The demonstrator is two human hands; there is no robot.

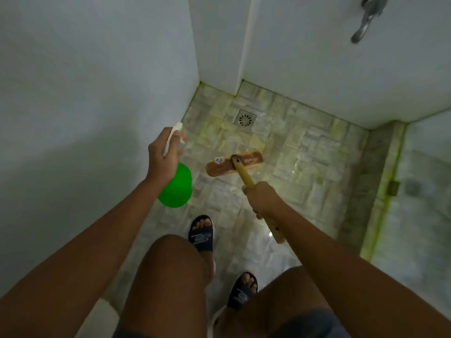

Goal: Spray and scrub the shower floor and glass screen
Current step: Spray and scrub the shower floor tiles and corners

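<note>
My left hand [162, 156] grips the white trigger head of a green spray bottle [175, 187], held above the left side of the shower floor [305, 152], nozzle pointing toward the far corner. My right hand [262, 198] grips the yellow wooden handle of a scrub brush [234, 164]. The brush's brown wooden head lies flat on the wet stone-pattern tiles, just in front of the drain. The glass screen [419, 191] stands at the right, its lower edge green with grime.
A square metal drain [244, 119] sits near the far wall. White walls close in the left and back. A chrome tap lever [366, 23] juts out at the upper right. My feet in dark slides [201, 236] stand on the wet tiles.
</note>
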